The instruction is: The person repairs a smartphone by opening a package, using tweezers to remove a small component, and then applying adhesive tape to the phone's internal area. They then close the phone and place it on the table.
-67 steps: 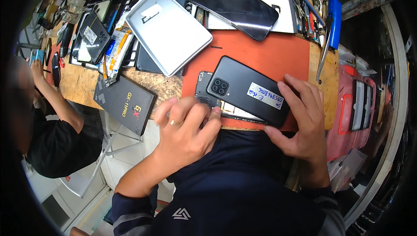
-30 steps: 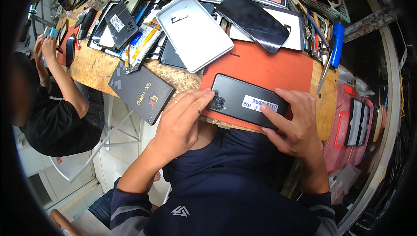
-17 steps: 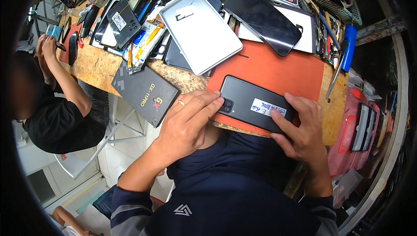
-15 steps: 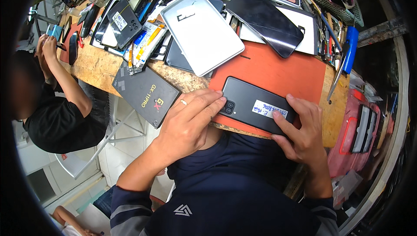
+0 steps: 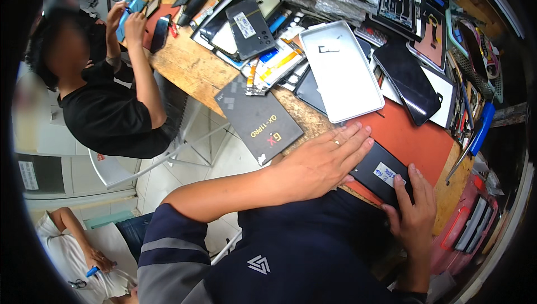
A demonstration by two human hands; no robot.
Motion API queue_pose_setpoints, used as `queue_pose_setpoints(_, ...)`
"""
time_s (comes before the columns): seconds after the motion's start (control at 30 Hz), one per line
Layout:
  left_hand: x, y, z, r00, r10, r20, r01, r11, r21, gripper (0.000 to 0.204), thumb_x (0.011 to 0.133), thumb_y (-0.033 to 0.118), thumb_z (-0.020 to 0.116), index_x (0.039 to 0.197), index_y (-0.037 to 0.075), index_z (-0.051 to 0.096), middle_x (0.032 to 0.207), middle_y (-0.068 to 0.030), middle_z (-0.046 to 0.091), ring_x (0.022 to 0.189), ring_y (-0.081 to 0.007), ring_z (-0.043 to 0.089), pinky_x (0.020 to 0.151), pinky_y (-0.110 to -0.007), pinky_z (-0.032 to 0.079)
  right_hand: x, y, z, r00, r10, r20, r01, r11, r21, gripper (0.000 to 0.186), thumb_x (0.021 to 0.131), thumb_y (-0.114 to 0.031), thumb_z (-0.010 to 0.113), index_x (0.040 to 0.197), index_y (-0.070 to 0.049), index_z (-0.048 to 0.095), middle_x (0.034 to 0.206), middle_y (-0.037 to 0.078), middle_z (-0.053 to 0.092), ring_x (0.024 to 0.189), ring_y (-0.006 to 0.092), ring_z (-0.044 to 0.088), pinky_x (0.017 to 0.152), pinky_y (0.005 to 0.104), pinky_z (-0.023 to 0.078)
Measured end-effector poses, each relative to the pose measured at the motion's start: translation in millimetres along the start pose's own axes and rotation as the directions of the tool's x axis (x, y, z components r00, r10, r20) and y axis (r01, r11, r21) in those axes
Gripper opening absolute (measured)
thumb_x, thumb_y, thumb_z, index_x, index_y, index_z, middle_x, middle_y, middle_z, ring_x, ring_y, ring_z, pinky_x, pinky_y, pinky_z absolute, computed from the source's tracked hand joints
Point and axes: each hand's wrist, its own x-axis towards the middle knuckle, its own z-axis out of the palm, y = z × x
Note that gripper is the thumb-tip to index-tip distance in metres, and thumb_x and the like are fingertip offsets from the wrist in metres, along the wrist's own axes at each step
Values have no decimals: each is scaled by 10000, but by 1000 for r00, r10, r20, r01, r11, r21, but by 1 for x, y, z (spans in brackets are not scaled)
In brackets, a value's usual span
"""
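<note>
A dark smartphone (image 5: 366,171) lies face down on the orange mat (image 5: 428,144) at the table's near edge, a white handwritten label (image 5: 385,173) on its back. My left hand (image 5: 327,161) is stretched flat across the camera end, fingers together and extended, hiding the lenses. At the other end my right hand (image 5: 413,200) grips the phone, with the thumb at the near edge and fingertips on the back and far side. Just beyond the phone rests a shallow white tray (image 5: 347,80), overlapping the mat's edge.
Left of my left hand lies a black box (image 5: 257,119). Phones and parts pile up behind, with a black phone (image 5: 411,83) at right. A blue-handled tool (image 5: 482,127) and a pink case (image 5: 467,223) stand farther right. A co-worker (image 5: 112,102) sits left; another person (image 5: 92,245) is lower left.
My left hand has moved from the phone's edge to lie flat over its camera end. The view has swung left, shifting the scene rightward. My right hand stays at the other end.
</note>
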Motion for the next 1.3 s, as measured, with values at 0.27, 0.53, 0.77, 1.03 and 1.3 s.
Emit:
queue_pose_setpoints(0.27, 15, 13, 14, 872, 36, -488, 11, 996, 94, 382, 969, 192, 808, 1282, -9, 719, 1220, -155, 755, 1001, -297, 797, 839, -376, 650, 4, 26, 14, 947, 13, -320, 42, 986, 164, 321, 1036, -96, 702, 1305, 79, 691, 1269, 302, 710, 1130, 488, 722, 987, 523, 587)
queue_pose_setpoints(0.53, 21, 27, 5, 810, -314, -496, 81, 897, -435, 208, 992, 59, 797, 1190, 30, 741, 1059, -157, 760, 892, -356, 768, 788, -414, 610, 12, 9, -9, 888, 224, -402, -48, 914, 402, 198, 951, 60, 752, 1149, 49, 760, 1010, 204, 700, 921, 358, 703, 830, 413, 554)
queue_pose_setpoints(0.77, -1, 26, 4, 772, -516, -371, 169, 730, -663, 198, 958, -27, 794, 1154, -6, 812, 1086, -128, 804, 978, -248, 781, 858, -357, 607, 20, 11, -8, 889, 148, -434, 36, 920, 389, 260, 860, 22, 860, 1106, 18, 777, 950, 151, 685, 818, 313, 679, 693, 397, 530)
queue_pose_setpoints(1.03, 6, 21, 0, 816, -395, -422, 79, 800, -595, 142, 912, -78, 804, 1045, -34, 780, 986, -128, 751, 897, -249, 749, 813, -340, 587, 16, 9, -11, 882, 143, -448, 41, 926, 376, 236, 843, 8, 863, 1054, 22, 758, 880, 132, 632, 736, 298, 628, 647, 403, 498)
queue_pose_setpoints(1.3, -6, 23, 6, 845, -244, -477, -32, 866, -499, 93, 961, -96, 734, 1030, -36, 714, 980, -145, 705, 918, -252, 718, 828, -340, 571, 8, 0, -8, 878, 78, -472, 78, 950, 302, 220, 823, -36, 868, 1002, 8, 747, 820, 111, 601, 708, 290, 612, 620, 411, 474)
